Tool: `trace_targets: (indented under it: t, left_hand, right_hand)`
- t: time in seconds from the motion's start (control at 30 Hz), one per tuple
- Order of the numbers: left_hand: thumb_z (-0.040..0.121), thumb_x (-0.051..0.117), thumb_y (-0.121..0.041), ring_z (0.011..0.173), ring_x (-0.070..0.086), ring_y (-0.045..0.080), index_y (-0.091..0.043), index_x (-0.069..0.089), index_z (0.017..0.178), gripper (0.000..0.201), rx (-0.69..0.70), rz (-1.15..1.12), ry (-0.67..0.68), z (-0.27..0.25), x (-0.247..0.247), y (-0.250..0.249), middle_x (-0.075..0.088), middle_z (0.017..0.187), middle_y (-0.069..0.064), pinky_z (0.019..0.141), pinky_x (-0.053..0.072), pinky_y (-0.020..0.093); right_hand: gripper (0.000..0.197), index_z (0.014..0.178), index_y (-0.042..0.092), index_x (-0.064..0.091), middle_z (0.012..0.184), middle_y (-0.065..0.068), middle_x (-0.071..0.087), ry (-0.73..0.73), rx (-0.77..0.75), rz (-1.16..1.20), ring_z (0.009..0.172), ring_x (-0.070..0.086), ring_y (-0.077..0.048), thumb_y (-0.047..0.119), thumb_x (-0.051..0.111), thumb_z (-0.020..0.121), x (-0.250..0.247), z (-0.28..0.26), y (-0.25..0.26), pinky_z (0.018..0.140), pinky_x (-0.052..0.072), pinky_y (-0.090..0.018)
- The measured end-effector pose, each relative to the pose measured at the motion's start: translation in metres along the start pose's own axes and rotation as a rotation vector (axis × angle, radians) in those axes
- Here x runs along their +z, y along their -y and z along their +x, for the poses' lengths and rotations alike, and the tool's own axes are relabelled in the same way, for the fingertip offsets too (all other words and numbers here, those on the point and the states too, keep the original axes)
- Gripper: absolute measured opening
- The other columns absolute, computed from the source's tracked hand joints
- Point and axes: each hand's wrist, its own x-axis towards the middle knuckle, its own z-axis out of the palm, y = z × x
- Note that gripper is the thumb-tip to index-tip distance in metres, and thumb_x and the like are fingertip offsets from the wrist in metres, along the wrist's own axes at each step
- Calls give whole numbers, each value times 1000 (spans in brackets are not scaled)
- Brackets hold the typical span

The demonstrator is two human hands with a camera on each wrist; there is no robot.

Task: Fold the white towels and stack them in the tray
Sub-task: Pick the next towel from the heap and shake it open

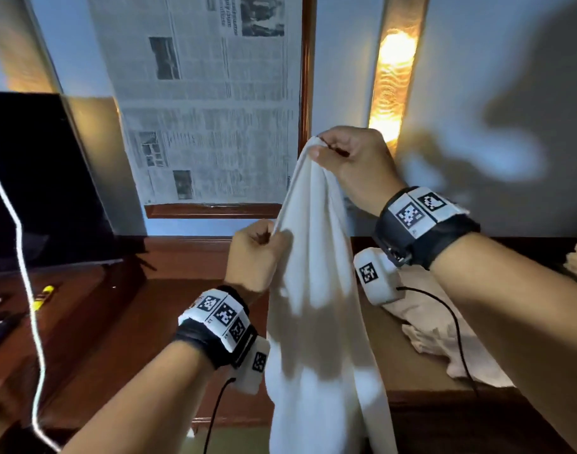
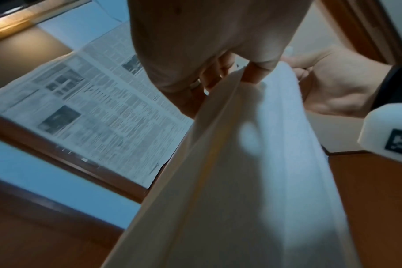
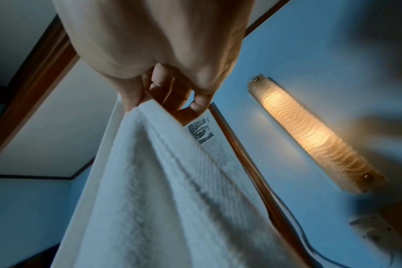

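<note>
White towel [image 1: 316,290], plain terry cloth with a flat hem along one edge, hanging in long vertical folds above the wooden worktop [image 1: 188,280]. Right hand [image 1: 356,165]: fingers [image 3: 131,101] curled, pinching the topmost corner. Left hand [image 1: 254,253], lower and beside it: fingers [image 2: 252,74] curled, pinching the hem. Below the right wrist, a crumpled pale cloth [image 1: 444,332] lies on the worktop.

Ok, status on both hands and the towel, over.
Left hand and right hand both pinch the white towel's top edge. Towel hangs unfolded above the wooden counter. Tray not in view.
</note>
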Motion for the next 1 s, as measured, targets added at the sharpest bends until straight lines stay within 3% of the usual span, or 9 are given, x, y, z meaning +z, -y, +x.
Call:
trace_targets:
  t: [0.1,0.27,0.4,0.5,0.63,0.7,0.77,0.87,1.0]
  left_hand:
    - [92,69,-11,55,50,12,-8,60,71,23,7,7,-41,-8,15,20,57,59,-2,54,42,27]
    - [94,69,-10,60,55,5,-29,57,86,24,197,107,-113,-20,55,23,62,73,-13,59,46,18]
    - [94,72,-17,56,53,4,-27,57,87,19,275,137,-136,-27,83,26,61,69,-12,56,43,16]
    - [94,73,-24,62,58,7,-21,61,85,15,277,186,-74,-30,98,29,65,71,-6,60,48,21]
    - [95,70,-27,64,63,13,-36,56,80,22,272,278,2,-36,110,34,67,71,-5,63,56,32]
    - [95,70,-27,64,62,12,-38,56,78,25,271,310,16,-37,114,36,68,71,-7,63,55,34]
    - [96,69,-27,64,61,10,-37,58,76,25,264,334,20,-36,116,39,67,70,-11,62,55,33]
    - [96,65,-27,66,63,10,-24,66,81,15,162,397,107,-37,119,48,69,72,-10,64,56,33]
    - [91,56,-42,71,69,21,-16,71,81,32,-20,467,240,-42,122,66,73,74,0,66,58,42]
  right_hand:
    - [17,90,-5,70,88,-23,69,-1,-6,-44,74,56,-9,11,66,91,-18,6,-11,69,45,-21]
    - [10,82,9,70,76,-9,66,-58,42,-46,72,56,-7,12,67,91,-46,2,-37,71,45,-22]
    - [19,82,-3,68,80,-27,63,-81,52,-34,70,52,-15,15,68,89,-70,1,-49,67,42,-26]
    - [15,76,6,67,69,-10,59,-76,42,-51,66,49,-9,12,68,90,-85,1,-55,65,40,-22]
    - [36,62,27,55,58,9,45,-87,46,-50,53,39,0,8,67,91,-98,-2,-59,57,35,-14]
    - [33,63,23,58,59,8,46,-91,49,-50,53,40,1,8,66,91,-102,-2,-61,58,35,-15]
    - [22,70,6,63,65,-2,50,-92,62,-37,58,42,-6,10,66,91,-107,-1,-66,60,36,-19]
    - [28,79,-10,60,70,-9,49,-95,61,-19,63,42,-14,15,66,90,-114,1,-72,60,36,-25]
    - [30,68,0,51,63,0,34,-98,44,-25,56,30,-6,10,65,92,-115,1,-77,58,29,-22]
